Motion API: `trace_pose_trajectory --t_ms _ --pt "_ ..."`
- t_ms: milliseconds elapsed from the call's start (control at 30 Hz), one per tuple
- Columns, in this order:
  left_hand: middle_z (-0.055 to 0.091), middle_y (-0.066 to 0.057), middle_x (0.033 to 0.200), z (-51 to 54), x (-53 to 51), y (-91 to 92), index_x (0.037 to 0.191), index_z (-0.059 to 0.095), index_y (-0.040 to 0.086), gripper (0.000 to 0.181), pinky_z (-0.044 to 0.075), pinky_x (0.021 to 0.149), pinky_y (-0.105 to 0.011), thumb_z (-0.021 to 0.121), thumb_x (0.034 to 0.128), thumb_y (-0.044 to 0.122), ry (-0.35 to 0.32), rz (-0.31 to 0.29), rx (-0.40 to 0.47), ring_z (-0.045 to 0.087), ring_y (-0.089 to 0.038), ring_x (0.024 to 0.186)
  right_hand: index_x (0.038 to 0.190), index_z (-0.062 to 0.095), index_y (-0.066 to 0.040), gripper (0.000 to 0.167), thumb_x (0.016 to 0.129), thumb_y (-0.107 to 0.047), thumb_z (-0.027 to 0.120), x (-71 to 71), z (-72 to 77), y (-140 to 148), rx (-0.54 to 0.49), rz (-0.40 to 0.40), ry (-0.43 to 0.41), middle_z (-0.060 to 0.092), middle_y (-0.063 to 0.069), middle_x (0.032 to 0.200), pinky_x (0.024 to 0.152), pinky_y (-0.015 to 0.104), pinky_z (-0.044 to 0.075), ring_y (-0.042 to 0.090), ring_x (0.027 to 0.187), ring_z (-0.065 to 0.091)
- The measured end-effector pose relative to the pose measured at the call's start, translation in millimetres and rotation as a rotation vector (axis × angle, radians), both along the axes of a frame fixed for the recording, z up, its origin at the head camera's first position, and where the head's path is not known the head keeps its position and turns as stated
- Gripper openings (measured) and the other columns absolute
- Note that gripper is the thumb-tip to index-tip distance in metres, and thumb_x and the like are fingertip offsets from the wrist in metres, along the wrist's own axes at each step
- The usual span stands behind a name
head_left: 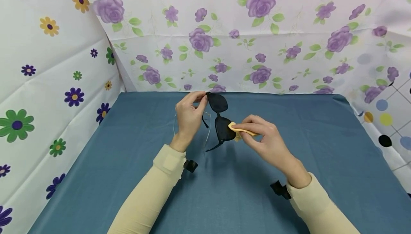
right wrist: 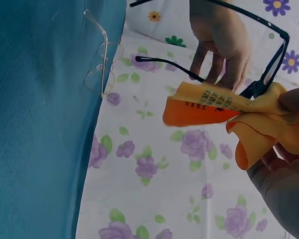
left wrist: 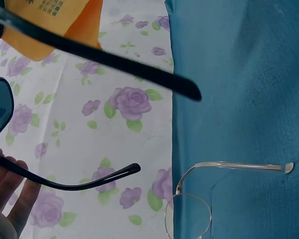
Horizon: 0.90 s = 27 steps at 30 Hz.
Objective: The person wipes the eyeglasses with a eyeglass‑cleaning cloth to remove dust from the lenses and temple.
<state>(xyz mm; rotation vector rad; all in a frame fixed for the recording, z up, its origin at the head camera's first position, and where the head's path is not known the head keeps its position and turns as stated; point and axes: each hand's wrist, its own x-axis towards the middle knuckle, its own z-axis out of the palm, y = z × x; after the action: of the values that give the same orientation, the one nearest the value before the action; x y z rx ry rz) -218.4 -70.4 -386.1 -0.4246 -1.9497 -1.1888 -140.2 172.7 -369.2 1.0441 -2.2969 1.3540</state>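
Black sunglasses (head_left: 221,127) are held up above the blue cloth, tilted, one lens above the other. My left hand (head_left: 189,116) pinches the frame at its upper corner, near one hinge. In my right hand (head_left: 266,139) is a folded yellow wiping cloth (head_left: 244,130), pinched between thumb and fingers and touching the lower lens. Printed characters show on the cloth (right wrist: 209,97) in the right wrist view, where it wraps round the frame's edge. Both temples of the sunglasses (left wrist: 109,59) stand unfolded in the left wrist view.
A pair of thin metal-framed eyeglasses (left wrist: 244,166) lies on the blue tablecloth (head_left: 250,198), partly behind my left hand in the head view. A white sheet with purple flowers (head_left: 200,39) hangs behind the table. Another flowered sheet (head_left: 48,84) hangs at the left.
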Motion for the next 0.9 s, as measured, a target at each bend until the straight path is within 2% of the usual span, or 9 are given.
trace_pose_trajectory --t_ms 300,600,700,767,900 --pt "0.077 -0.015 0.099 2.0 -4.0 -5.4 0.107 0.079 0.0 0.013 0.058 0.063 -0.041 0.071 0.0997 0.008 -0.018 0.049 0.032 0.074 -0.027 0.084 0.12 0.079 -0.014 0.03 0.099 0.003 0.068 6.7 3.7 -5.5 -0.01 0.03 -0.038 0.069 -0.002 0.109 0.064 0.028 0.047 0.012 0.085 0.06" --pt "0.077 -0.015 0.101 1.9 -2.1 -5.8 0.107 0.079 0.001 0.014 0.059 0.066 -0.042 0.071 0.1002 0.01 -0.015 0.074 0.024 0.074 -0.027 0.087 0.123 0.078 -0.014 0.031 0.098 0.003 0.068 17.3 10.1 -17.7 0.031 0.057 0.021 0.068 -0.005 0.106 0.064 0.026 0.046 0.007 0.08 0.053" --pt "0.077 -0.014 0.103 0.2 -1.5 -7.0 0.109 0.079 0.001 0.015 0.059 0.066 -0.043 0.072 0.1003 0.011 -0.018 0.067 0.007 0.075 -0.027 0.089 0.122 0.078 -0.014 0.03 0.099 0.002 0.068 17.6 12.3 -16.5 0.02 0.059 -0.016 0.069 -0.004 0.106 0.065 0.027 0.047 0.009 0.079 0.056" --pt "0.077 -0.014 0.105 -1.5 -1.2 -8.1 0.109 0.079 0.002 0.016 0.06 0.066 -0.043 0.072 0.1006 0.013 -0.025 0.054 -0.008 0.074 -0.027 0.09 0.121 0.079 -0.016 0.027 0.101 -0.001 0.067 15.9 15.8 -11.5 -0.007 0.013 -0.064 0.07 -0.004 0.104 0.065 0.027 0.048 0.012 0.08 0.059" --pt "0.076 -0.013 0.106 -4.0 -0.8 -9.4 0.11 0.079 0.003 0.017 0.061 0.068 -0.042 0.071 0.1013 0.015 -0.038 0.028 -0.024 0.074 -0.026 0.091 0.12 0.08 -0.016 0.022 0.104 -0.01 0.065 8.2 25.8 1.8 -0.061 -0.155 -0.165 0.07 -0.002 0.102 0.063 0.026 0.047 0.016 0.08 0.059"
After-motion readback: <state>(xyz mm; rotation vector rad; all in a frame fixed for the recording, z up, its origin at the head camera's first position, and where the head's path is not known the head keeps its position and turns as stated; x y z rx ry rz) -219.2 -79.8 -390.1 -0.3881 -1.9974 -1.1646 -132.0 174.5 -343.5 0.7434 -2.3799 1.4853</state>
